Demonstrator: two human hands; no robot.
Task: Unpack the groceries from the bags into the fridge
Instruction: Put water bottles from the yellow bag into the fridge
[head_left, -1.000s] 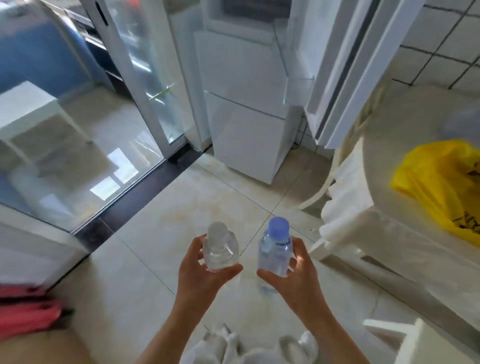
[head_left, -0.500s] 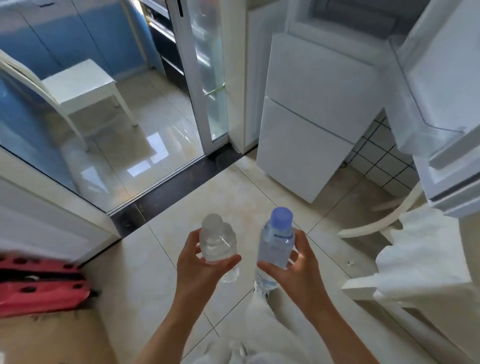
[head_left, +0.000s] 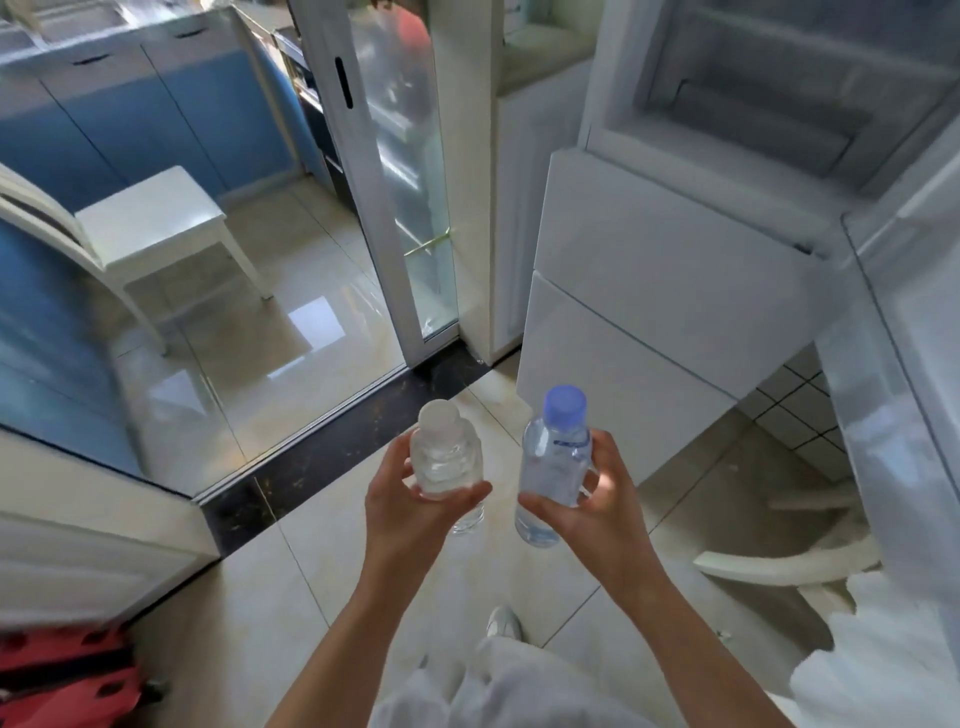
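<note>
Gripping a white-capped bottle (head_left: 445, 457), the left hand (head_left: 410, 512) curls round it at lower centre of the frame. Beside it, the right hand (head_left: 597, 512) grips a blue-capped bottle (head_left: 555, 462), fingers wrapped; the fridge (head_left: 675, 291), top compartment open, occupies the upper right.

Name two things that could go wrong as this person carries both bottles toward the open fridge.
With the left hand gripping the white-capped bottle and the right hand the blue-capped bottle, neither is free to steady anything. The chair leg beside the person's path might trip them.
</note>
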